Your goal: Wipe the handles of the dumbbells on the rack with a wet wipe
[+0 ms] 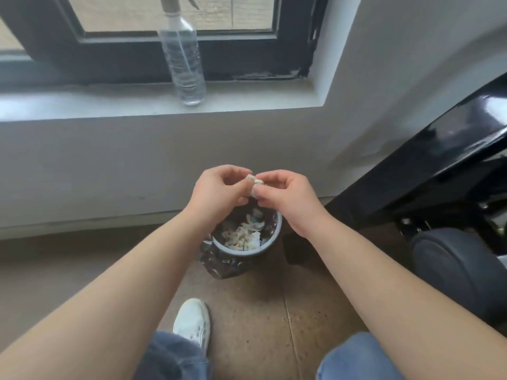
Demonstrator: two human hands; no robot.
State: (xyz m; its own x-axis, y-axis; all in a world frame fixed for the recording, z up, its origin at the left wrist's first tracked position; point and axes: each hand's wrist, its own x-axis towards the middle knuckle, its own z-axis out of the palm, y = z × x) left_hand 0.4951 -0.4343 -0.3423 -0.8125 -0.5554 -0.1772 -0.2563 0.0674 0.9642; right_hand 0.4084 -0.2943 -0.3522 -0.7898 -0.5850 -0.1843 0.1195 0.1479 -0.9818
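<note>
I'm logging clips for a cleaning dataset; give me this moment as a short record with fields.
left hand: pinches the crumpled wipe
right hand: pinches the same wipe
wipe position: held above the bin, not in it
bin contents: crumpled waste
bin lining: dark bag
bottle: clear, upright on the windowsill

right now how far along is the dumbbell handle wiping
Likely near the end, though no rack or dumbbells are in view to confirm the wiping. In hand: the left hand and right hand pinch a balled-up wipe between them, above the bin, which already holds crumpled tissue. Left: dropping the wipe in.
</note>
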